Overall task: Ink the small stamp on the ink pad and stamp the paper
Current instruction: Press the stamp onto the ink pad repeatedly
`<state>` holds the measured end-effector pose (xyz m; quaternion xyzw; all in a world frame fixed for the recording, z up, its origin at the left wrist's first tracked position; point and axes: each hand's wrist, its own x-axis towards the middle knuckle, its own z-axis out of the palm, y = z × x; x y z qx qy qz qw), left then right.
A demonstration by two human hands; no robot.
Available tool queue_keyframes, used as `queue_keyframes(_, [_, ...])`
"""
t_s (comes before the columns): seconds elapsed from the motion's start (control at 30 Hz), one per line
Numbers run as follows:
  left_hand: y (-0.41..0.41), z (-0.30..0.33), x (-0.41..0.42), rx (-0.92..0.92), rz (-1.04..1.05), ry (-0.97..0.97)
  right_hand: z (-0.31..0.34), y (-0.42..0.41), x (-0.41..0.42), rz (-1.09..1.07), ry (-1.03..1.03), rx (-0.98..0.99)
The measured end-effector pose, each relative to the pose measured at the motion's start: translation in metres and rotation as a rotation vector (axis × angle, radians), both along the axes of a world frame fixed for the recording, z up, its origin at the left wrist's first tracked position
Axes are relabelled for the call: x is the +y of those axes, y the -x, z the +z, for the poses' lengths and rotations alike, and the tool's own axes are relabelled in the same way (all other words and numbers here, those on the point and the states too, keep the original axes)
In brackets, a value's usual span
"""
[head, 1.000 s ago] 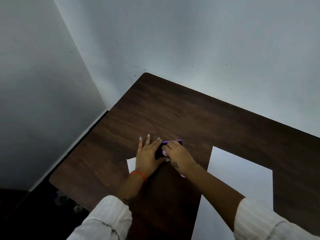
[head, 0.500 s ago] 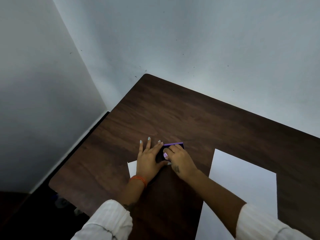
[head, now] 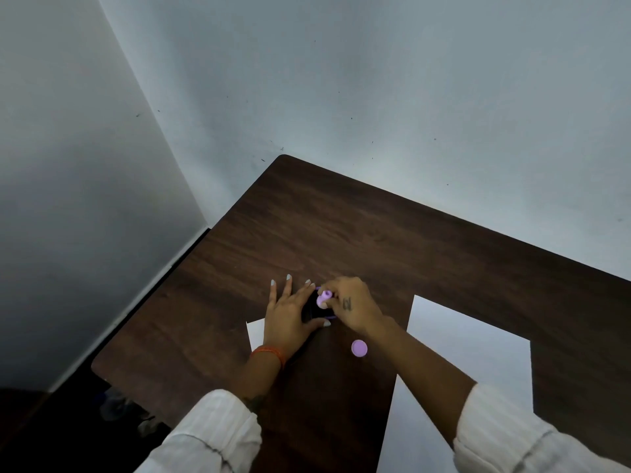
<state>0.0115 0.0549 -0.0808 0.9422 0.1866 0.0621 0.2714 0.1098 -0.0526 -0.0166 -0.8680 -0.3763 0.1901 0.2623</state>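
My right hand (head: 353, 307) pinches a small lilac stamp (head: 323, 298) and holds it over the dark ink pad (head: 316, 308), whose purple rim shows between my hands. My left hand (head: 290, 314) lies flat with fingers spread, its thumb and forefinger bracing the pad's left side. A large white paper (head: 467, 363) lies to the right on the brown table (head: 341, 233). A round lilac cap (head: 359, 348) lies on the table under my right wrist.
A smaller white sheet (head: 255, 332) pokes out from under my left hand. Two pale walls meet at the far left corner. The table's left edge drops to a dark floor.
My right hand has shifted right and lifted slightly, so the lilac stamp now shows over the pad. The lilac cap has come into view. My left hand stays on the pad.
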Motion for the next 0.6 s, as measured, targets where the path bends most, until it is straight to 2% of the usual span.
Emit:
queue_keyframes(0.07, [0.0,0.0,0.0,0.005,0.004,0.003,-0.001,-0.003,0.003,-0.004,0.004,-0.07])
queue_keyframes(0.2, [0.0,-0.001,-0.001,0.006,0.009,0.03,-0.019,0.006,-0.004,0.173,0.106,-0.247])
queue_keyframes(0.3, [0.0,0.0,-0.001,0.0,0.011,0.061,-0.02,0.005,0.001,0.226,0.19,-0.3])
queue_keyframes(0.5, [-0.001,0.001,-0.001,-0.007,0.001,0.114,-0.013,0.013,0.016,0.115,0.327,-0.261])
queue_keyframes(0.6, [-0.001,0.0,-0.001,-0.003,-0.008,0.136,-0.016,0.023,0.018,0.071,0.339,-0.305])
